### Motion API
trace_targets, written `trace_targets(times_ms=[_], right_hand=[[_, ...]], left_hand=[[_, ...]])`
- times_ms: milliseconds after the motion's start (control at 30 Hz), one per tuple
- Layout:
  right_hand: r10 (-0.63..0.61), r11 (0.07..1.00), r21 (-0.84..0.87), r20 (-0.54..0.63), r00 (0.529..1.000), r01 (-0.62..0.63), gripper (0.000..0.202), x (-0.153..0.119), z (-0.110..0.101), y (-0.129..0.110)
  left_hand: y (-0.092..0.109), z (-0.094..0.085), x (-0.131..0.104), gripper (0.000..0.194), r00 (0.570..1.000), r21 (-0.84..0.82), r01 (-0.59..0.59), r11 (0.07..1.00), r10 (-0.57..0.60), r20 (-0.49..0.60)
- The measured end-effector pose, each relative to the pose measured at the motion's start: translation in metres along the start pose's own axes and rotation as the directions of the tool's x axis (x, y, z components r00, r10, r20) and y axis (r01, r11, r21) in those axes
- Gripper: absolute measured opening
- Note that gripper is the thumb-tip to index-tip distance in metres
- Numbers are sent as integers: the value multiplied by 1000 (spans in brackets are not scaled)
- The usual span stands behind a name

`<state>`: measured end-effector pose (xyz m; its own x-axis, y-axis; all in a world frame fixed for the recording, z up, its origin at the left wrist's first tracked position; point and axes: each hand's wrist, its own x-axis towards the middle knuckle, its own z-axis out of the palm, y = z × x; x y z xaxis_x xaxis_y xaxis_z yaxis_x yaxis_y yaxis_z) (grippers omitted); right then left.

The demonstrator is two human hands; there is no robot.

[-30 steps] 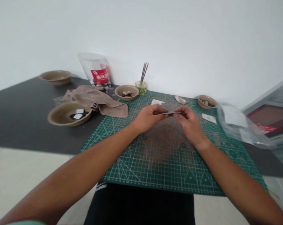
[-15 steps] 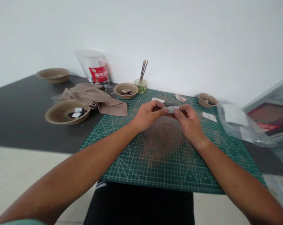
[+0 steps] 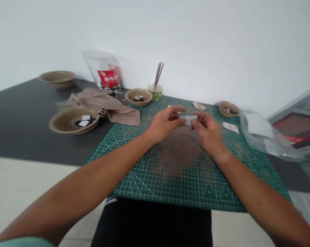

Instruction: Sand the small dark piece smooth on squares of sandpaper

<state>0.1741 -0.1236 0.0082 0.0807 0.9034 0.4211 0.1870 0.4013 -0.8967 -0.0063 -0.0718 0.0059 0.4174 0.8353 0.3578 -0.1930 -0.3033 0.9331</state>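
Note:
Above the middle of the green cutting mat point(image 3: 180, 181), both hands hold a small flat grey-white rectangular piece point(image 3: 188, 119); its exact kind is unclear. My left hand point(image 3: 165, 125) pinches its left end, thumb in front, with the index finger stretched along above it. At the right end my right hand point(image 3: 207, 128) grips it between thumb and bent fingers. A darker grey strip shows along the piece's upper edge. Below the hands the mat carries a brownish dusty smear point(image 3: 179, 151).
On the left stand a brown bowl point(image 3: 59, 125) with black and white pieces, a crumpled brown cloth point(image 3: 119, 115) and a clear bag point(image 3: 93, 63). Small bowls of dark bits point(image 3: 130, 97) point(image 3: 223, 111), a reed-stick jar point(image 3: 155, 93), pale scraps point(image 3: 231, 127) and a plastic bag point(image 3: 257, 137) lie around the mat.
The grey-white piece now shows more of its face and a darker upper edge. My left index finger has lifted and straightened. The view has shifted slightly.

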Motion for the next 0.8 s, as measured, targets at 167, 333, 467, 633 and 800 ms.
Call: trace_targets(times_ms=[167, 333, 467, 633, 800], right_hand=[[32, 999, -28, 12, 999, -32, 15, -1, -1, 1], [133, 981, -150, 35, 990, -127, 16, 0, -3, -1], [164, 869, -479, 33, 986, -129, 20, 0, -6, -6], [241, 687, -724, 147, 959, -62, 16, -2, -6, -9], [298, 597, -802, 229, 927, 6, 13, -3, -6, -2]], left_hand=[[-2, 1, 0, 41, 998, -20, 62, 998, -62, -3], [-1, 0, 1, 38, 987, 77, 159, 984, -159, -8], [3, -3, 1, 27, 985, 507, 157, 848, -169, -22], [1, -7, -1, 23, 977, 771, 36, 636, -184, 107], [-4, -5, -5, 27, 956, 857, -8, 515, -248, 157]])
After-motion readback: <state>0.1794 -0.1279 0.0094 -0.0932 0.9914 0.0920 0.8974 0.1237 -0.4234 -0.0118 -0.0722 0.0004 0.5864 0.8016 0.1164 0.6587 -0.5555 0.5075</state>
